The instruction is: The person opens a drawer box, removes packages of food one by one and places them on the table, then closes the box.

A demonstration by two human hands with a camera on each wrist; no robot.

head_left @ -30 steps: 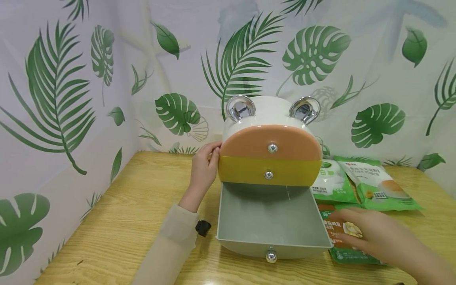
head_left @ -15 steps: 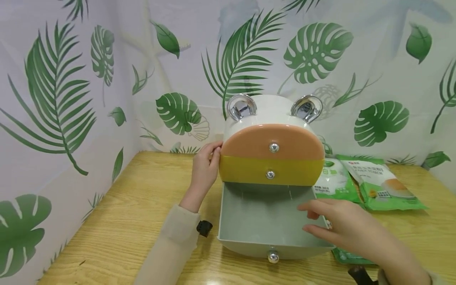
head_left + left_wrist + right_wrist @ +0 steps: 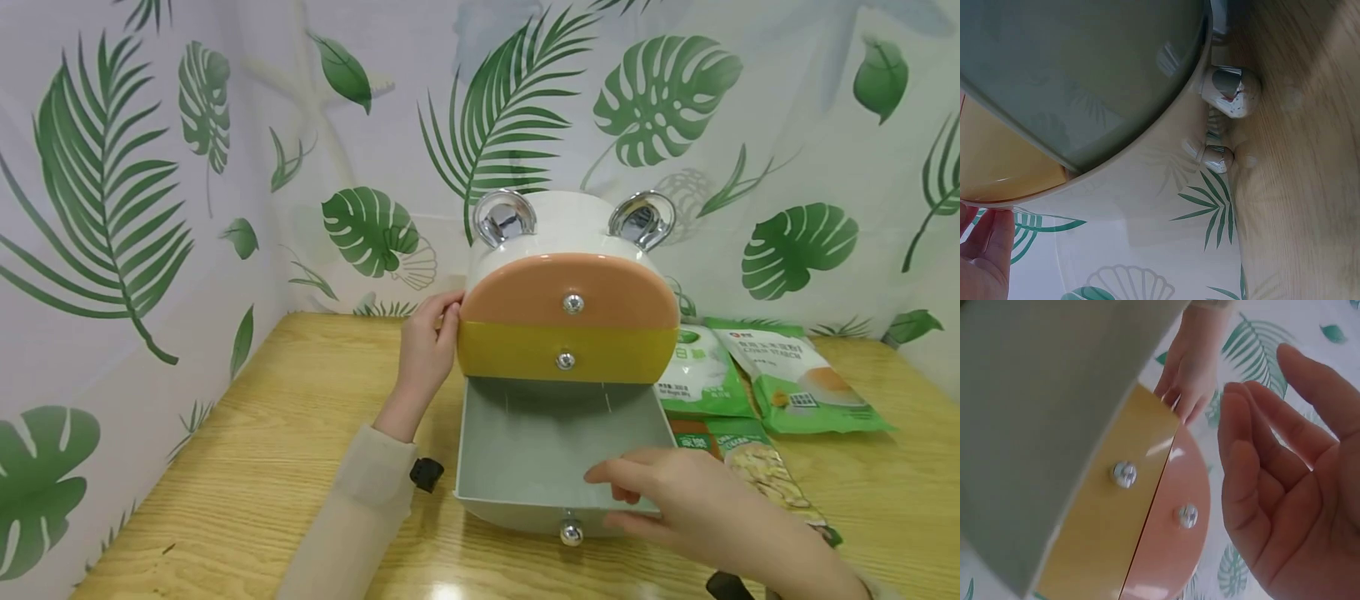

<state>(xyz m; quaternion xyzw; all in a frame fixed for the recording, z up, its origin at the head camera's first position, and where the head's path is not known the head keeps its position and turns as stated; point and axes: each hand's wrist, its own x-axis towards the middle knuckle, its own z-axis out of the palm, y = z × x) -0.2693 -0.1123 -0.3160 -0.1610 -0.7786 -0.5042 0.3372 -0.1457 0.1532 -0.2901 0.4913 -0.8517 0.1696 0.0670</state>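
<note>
A small white drawer cabinet (image 3: 570,218) with two silver ear-like pieces on top stands on the table. Its orange drawer (image 3: 517,296) and yellow drawer (image 3: 510,354) are closed, while the grey-green bottom drawer (image 3: 532,450) is pulled far out with nothing seen inside. My left hand (image 3: 429,346) rests against the cabinet's left side, fingertips touching its edge in the left wrist view. Over the bottom drawer's right front corner hovers my right hand (image 3: 693,504), fingers loosely bent and holding nothing. Below the drawer's front rim sits its silver knob (image 3: 571,533).
Right of the cabinet lie two green-and-white bags, a nearer white one (image 3: 701,375) and a corn starch bag (image 3: 806,379). A green-and-brown food packet (image 3: 765,467) lies nearer, partly behind my right hand. A leaf-print cloth (image 3: 360,125) hangs behind the table (image 3: 315,400).
My right hand has moved left from above the food packet to the bottom drawer's front right corner. The left hand stays at the cabinet's side.
</note>
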